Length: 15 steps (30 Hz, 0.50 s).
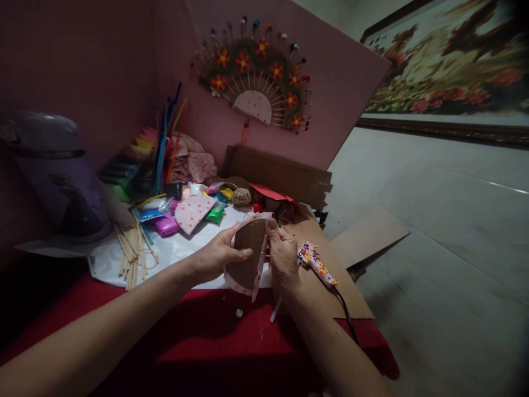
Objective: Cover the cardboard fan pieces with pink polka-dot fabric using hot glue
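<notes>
Between my hands is a half-round piece of brown cardboard [247, 251], its edges wrapped in pink dotted cloth. My left hand [221, 253] grips its curved left side, with the thumb lying over the brown face. Along the straight right edge, my right hand [283, 251] is closed with the thumb pressed on the cloth border near the top. The fingers behind the piece are hidden. Just right of my right hand lies a flower-patterned glue gun [316, 264] on a cardboard sheet [351, 295]. A glue stick [275, 310] pokes out below that hand.
A matching dotted half-round [194, 213] rests on colourful clay packets [165, 225]. Wooden sticks [131, 251] lie at left beside a purple flask [61, 182]. Twine [241, 196] sits behind. A decorated fan [256, 82] hangs on a pink board. The glue gun's black cord [347, 314] crosses the table edge.
</notes>
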Each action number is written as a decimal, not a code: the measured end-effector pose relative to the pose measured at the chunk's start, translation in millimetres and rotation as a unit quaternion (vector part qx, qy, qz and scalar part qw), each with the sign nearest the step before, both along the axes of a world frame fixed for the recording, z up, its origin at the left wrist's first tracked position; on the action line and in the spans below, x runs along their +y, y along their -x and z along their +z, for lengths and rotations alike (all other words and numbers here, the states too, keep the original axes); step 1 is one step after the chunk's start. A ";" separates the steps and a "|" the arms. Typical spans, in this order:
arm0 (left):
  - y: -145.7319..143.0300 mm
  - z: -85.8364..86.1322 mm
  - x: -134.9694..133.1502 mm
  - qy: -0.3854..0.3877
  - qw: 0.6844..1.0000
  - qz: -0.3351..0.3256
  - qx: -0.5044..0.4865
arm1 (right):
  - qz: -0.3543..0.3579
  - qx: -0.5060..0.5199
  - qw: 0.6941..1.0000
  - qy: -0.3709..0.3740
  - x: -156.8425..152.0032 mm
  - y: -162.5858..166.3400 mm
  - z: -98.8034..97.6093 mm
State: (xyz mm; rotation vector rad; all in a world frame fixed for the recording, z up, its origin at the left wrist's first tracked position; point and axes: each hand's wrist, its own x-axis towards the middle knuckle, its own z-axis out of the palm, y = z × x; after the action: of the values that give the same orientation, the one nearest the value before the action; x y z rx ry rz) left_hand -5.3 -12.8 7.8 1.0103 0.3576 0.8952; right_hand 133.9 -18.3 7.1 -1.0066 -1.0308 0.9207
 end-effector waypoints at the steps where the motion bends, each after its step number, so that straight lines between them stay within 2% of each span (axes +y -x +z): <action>1: -0.6 -0.2 -0.3 -0.006 1.000 0.006 0.001 | -0.016 -0.020 1.000 -0.012 0.2 0.5 0.1; 5: -2.6 0.1 -1.2 -0.030 0.999 0.020 0.006 | -0.077 -0.100 0.990 -0.063 -0.3 3.0 2.3; 10: -4.4 0.9 -3.1 -0.042 0.998 0.049 0.014 | -0.150 -0.184 0.964 -0.121 1.1 2.8 -0.5; 12: -4.8 0.1 -4.1 -0.028 0.999 0.037 0.009 | -0.155 -0.193 0.961 -0.124 1.4 1.5 -2.3; 15: -4.9 -0.8 -4.7 0.008 1.000 -0.005 -0.020 | -0.115 -0.151 0.978 -0.089 -1.5 0.0 -2.1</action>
State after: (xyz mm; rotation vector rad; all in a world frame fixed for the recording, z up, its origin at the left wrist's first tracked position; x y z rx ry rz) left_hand -0.5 -17.5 7.0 0.9772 0.3253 0.9004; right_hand 134.0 -19.8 4.9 -1.1071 -1.1970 0.4846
